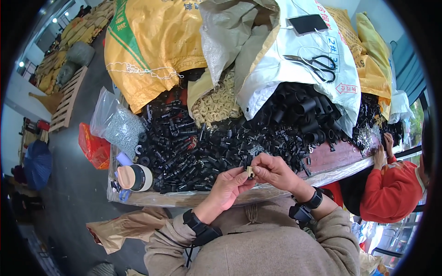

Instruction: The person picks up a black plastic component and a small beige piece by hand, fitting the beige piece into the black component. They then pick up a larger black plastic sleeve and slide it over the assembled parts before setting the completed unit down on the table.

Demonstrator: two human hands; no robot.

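Note:
Both hands meet above the table's near edge, pinching one small beige-and-black plastic part [250, 172] between the fingertips. My left hand [229, 187] grips it from the left, my right hand [277, 173] from the right. Its exact kind is too small to make out. Just beyond my hands spreads a pile of black plastic parts [184, 161]. Farther off, cream-coloured ring-like pieces [216, 103] spill from an open sack. To their right, larger black tubular pieces [301, 110] lie under the mouth of a white sack [294, 60].
Yellow sacks [156, 41] stand along the far side. Scissors [317, 66] and a phone [308, 24] lie on the white sack. At left are a lidded cup [134, 178] and a clear bag of small grey pieces [120, 126]. A person in red [391, 193] works at right.

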